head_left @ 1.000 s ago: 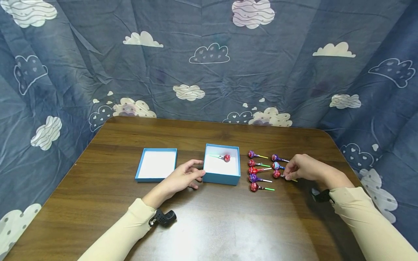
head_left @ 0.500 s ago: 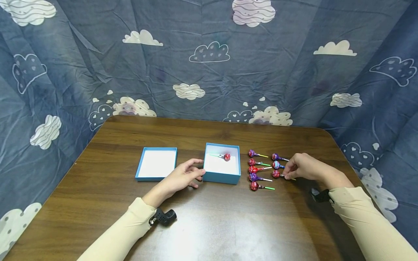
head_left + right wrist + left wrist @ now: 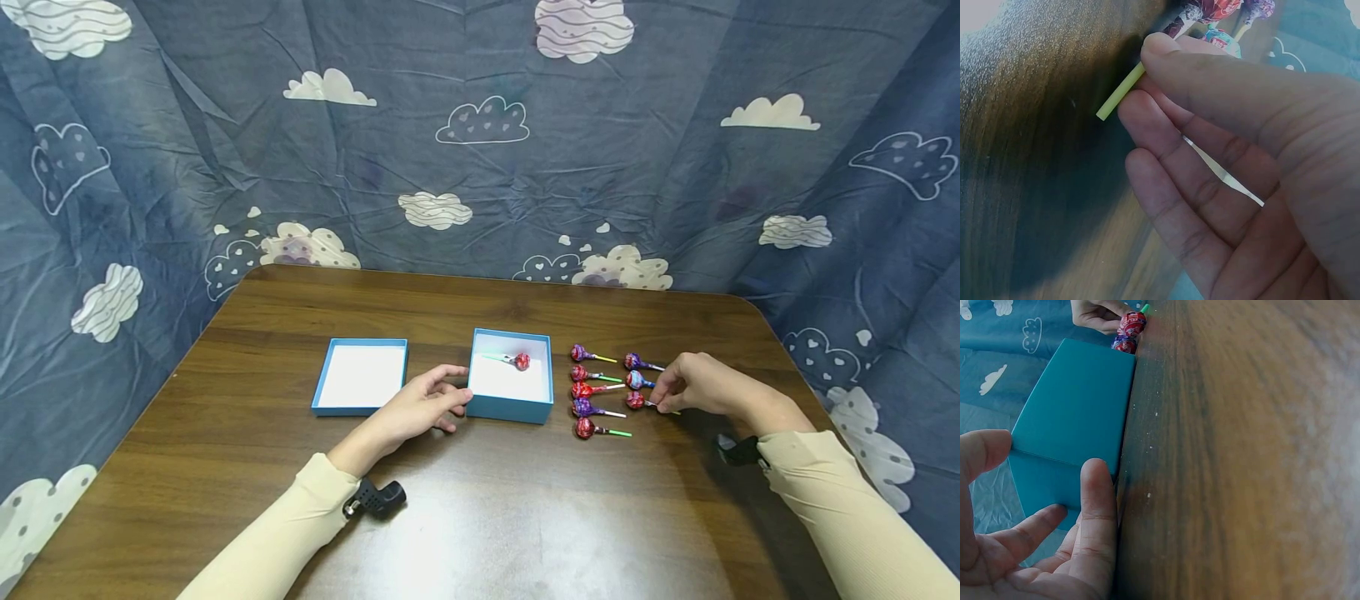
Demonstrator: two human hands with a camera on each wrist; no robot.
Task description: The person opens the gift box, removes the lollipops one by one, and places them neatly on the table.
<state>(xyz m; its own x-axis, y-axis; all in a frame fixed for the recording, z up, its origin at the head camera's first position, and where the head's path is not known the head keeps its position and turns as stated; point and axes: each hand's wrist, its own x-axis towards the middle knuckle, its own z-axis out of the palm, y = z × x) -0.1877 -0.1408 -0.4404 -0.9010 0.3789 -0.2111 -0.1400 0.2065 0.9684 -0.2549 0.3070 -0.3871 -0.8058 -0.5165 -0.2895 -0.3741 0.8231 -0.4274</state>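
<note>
My right hand (image 3: 693,385) pinches the yellow stick (image 3: 1120,92) of a red-wrapped lollipop (image 3: 635,400) between thumb and fingers, low over the table at the near end of the right-hand column. My left hand (image 3: 420,407) rests against the left side of a blue box (image 3: 510,408), its fingers extended and touching the wall, as the left wrist view (image 3: 1054,550) confirms. Inside the white-lined box lies one red lollipop (image 3: 521,361) with a pale stick. Just beyond the held one are a blue lollipop (image 3: 637,380) and a purple lollipop (image 3: 633,362).
A blue-rimmed lid (image 3: 360,410), white inside, lies left of the box. Between the box and my right hand, several lollipops form a column, the nearest a dark red lollipop (image 3: 584,428) with a green stick. A cloud-patterned curtain (image 3: 480,208) hangs behind the wooden table (image 3: 480,517).
Both hands stay almost where they were. The right thumb and fingers have shifted slightly on the lollipop stick; the box, lid and other lollipops have not moved.
</note>
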